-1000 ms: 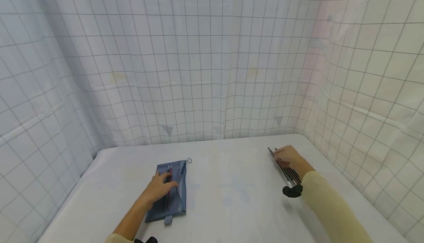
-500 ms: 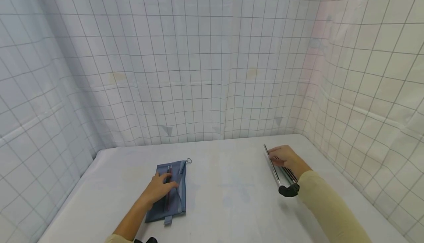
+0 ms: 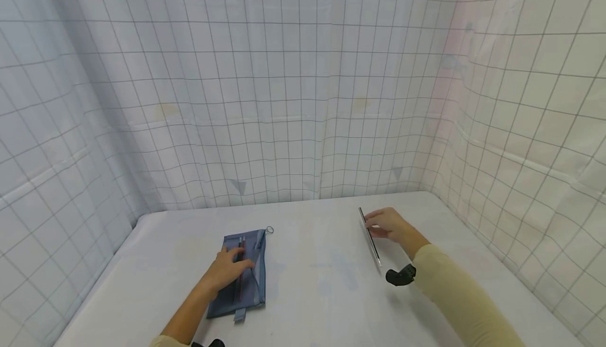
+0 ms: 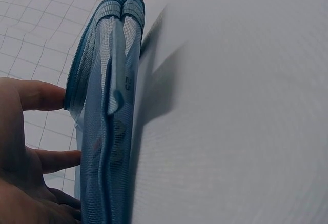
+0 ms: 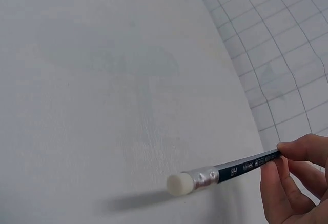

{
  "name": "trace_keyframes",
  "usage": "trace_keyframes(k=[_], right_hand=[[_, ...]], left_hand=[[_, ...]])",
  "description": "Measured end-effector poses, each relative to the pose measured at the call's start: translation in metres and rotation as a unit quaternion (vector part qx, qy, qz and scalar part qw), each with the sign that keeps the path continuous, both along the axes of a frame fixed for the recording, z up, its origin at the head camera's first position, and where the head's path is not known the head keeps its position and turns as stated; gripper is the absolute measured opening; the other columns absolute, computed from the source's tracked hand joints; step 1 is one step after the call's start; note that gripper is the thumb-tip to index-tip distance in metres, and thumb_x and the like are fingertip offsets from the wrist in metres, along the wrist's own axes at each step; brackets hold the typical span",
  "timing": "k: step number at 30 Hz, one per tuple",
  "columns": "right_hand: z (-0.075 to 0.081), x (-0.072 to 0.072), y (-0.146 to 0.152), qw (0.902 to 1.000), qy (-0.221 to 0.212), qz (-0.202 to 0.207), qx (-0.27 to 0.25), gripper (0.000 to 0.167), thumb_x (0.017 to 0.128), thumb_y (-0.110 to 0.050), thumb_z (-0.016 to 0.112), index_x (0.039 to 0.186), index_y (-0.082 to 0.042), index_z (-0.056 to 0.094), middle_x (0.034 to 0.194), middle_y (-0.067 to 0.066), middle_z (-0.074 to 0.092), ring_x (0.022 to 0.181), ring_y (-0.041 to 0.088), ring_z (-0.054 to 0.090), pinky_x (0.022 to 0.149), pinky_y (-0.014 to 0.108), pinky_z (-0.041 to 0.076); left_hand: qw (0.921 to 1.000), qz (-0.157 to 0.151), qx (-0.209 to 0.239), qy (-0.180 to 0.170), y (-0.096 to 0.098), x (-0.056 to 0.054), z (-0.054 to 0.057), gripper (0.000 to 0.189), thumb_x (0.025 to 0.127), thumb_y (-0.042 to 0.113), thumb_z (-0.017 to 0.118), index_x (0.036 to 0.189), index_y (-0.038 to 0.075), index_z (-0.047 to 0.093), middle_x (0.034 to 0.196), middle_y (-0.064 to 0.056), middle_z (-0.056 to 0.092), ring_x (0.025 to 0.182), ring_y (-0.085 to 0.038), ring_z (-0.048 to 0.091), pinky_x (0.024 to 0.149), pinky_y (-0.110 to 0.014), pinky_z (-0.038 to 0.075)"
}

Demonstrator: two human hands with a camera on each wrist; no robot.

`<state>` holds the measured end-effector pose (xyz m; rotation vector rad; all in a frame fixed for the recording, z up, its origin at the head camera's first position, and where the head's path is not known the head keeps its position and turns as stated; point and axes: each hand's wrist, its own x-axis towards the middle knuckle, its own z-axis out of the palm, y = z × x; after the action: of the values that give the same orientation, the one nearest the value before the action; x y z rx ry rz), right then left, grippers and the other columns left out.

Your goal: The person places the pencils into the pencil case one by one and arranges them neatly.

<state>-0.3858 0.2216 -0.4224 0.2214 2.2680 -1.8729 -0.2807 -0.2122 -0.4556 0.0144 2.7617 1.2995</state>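
Pencil (image 5: 241, 169), right of ctr in head view, runs upper-L to lower-R, pinched in R hand (image 3: 389, 224); pouch (image 3: 252, 286) lies lower L, well apart, under L hand (image 3: 227, 269), fingers loosely spread, no grip.

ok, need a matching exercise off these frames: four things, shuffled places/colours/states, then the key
Column 1
1. pouch
2. metal ring
3. pencil
4. left hand

Column 2
A. pinched by the right hand, white eraser end showing
B. at the far right corner of the pouch, seen from the head view
C. touching the pouch from above
D. blue, lying on the white table

Pairs: 1-D, 2-B, 3-A, 4-C
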Motion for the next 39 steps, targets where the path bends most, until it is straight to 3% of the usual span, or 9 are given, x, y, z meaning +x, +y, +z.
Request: trace_keyframes(k=[14, 26, 39], right_hand=[[0.001, 0.001, -0.036, 0.9997, 0.002, 0.021, 0.016, 0.031, 0.091, 0.007, 0.07, 0.122, 0.009, 0.068, 0.109, 0.017, 0.068, 0.086, 0.021, 0.069, 0.075, 0.032, 0.06], [0.002, -0.001, -0.054, 0.9997, -0.008, 0.019, 0.011, 0.03, 0.091, 0.007, 0.072, 0.12, 0.007, 0.069, 0.106, 0.016, 0.07, 0.087, 0.023, 0.07, 0.072, 0.032, 0.06], [0.003, 0.001, -0.077, 0.999, -0.016, 0.04, -0.011, 0.028, 0.089, 0.008, 0.073, 0.117, 0.006, 0.069, 0.102, 0.016, 0.07, 0.08, 0.02, 0.07, 0.069, 0.031, 0.06]], left_hand=[[1.0, 0.001, -0.004, 0.002, 0.002, -0.002, 0.0, 0.073, 0.093, 0.035, 0.066, 0.148, -0.008, 0.046, 0.157, -0.048, 0.006, 0.142, -0.069, 0.01, 0.104, -0.082, 0.021], [1.0, 0.001, 0.001, -0.004, 0.004, -0.001, 0.001, 0.073, 0.093, 0.035, 0.065, 0.148, -0.008, 0.045, 0.158, -0.047, 0.004, 0.143, -0.068, 0.008, 0.105, -0.082, 0.021], [1.0, 0.002, -0.004, -0.004, 0.002, -0.001, 0.0, 0.073, 0.094, 0.036, 0.065, 0.148, -0.009, 0.045, 0.158, -0.048, 0.004, 0.142, -0.069, 0.008, 0.105, -0.083, 0.02]])
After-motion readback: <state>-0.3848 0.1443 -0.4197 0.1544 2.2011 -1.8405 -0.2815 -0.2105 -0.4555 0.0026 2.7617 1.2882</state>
